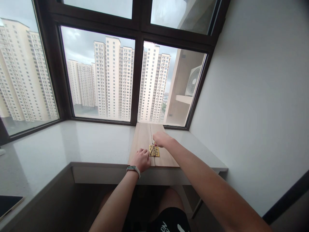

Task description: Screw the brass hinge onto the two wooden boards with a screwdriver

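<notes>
A brass-coloured hinge point(156, 152) lies flat across the seam between two pale wooden boards point(142, 138) on the white counter. My right hand point(163, 139) is closed around a screwdriver point(153, 149), whose thin shaft slants down and left over the hinge. Most of its handle is hidden by my fingers. At the hinge's left edge is my left hand point(142, 159), its fingers curled together close to the screwdriver's tip. Whatever they pinch, if anything, is too small to make out. A wristband point(133, 169) circles my left wrist.
The white counter point(96, 141) runs below dark-framed windows point(137, 77), with a plain wall point(256, 80) on the right. A dark flat device point(9, 204) rests at the far left. My legs point(170, 201) are under the counter's front edge.
</notes>
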The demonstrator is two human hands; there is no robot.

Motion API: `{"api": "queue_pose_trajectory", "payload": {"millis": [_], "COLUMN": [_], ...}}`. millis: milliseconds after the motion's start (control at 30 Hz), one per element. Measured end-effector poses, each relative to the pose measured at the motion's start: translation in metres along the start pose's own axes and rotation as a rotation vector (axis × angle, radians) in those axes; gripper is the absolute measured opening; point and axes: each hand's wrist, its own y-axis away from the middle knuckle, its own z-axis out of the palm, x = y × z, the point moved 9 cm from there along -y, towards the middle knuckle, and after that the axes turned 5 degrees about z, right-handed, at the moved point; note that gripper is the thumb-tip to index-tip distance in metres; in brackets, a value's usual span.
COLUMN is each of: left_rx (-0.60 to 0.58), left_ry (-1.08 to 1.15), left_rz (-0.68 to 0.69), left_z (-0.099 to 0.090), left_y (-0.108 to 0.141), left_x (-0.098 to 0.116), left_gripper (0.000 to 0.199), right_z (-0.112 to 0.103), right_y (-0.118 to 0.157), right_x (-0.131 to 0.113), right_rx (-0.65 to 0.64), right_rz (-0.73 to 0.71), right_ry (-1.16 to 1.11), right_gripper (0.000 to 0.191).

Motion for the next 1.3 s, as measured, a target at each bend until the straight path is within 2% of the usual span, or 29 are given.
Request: {"api": "queue_pose_trajectory", "payload": {"millis": [133,267,367,433,567,700,1000,1167,1300], "left_rx": [0.013,0.023,0.019,0.016,0.004,-0.011,-0.016,-0.033,-0.013], "left_ry": [0.008,0.006,0.003,0.002,0.003,0.011,-0.004,-0.014,0.001], "left_rz": [0.011,0.016,0.013,0.017,0.014,-0.003,0.004,-0.009,0.0], "left_z": [0.0,0.001,0.001,0.0,-0.001,-0.001,0.0,-0.001,-0.001], "left_y": [0.0,0.0,0.0,0.0,0.0,0.0,0.0,-0.001,-0.001], "left_x": [0.0,-0.001,-0.001,0.0,0.001,0.001,0.001,0.002,0.002], "left_gripper": [0.018,0.017,0.017,0.018,0.02,0.021,0.021,0.022,0.021], "right_z": [-0.003,-0.001,0.001,0.0,-0.003,-0.001,0.001,-0.002,-0.002], "right_y": [0.001,0.0,-0.003,-0.003,-0.002,-0.002,-0.004,0.0,-0.003], "right_x": [-0.007,-0.014,-0.011,-0.008,-0.008,-0.007,-0.001,-0.009,-0.009], "right_rx": [0.057,0.086,0.061,0.051,0.03,0.002,0.042,0.059,0.06], "right_rz": [-0.097,-0.161,-0.061,0.024,0.075,0.053,-0.032,-0.101,-0.077], "right_ry": [0.064,-0.002,-0.092,-0.106,-0.087,-0.08,-0.052,-0.059,-0.107], "right_gripper": [0.013,0.018,0.04,0.046,0.042,0.036,0.018,0.015,0.014]}}
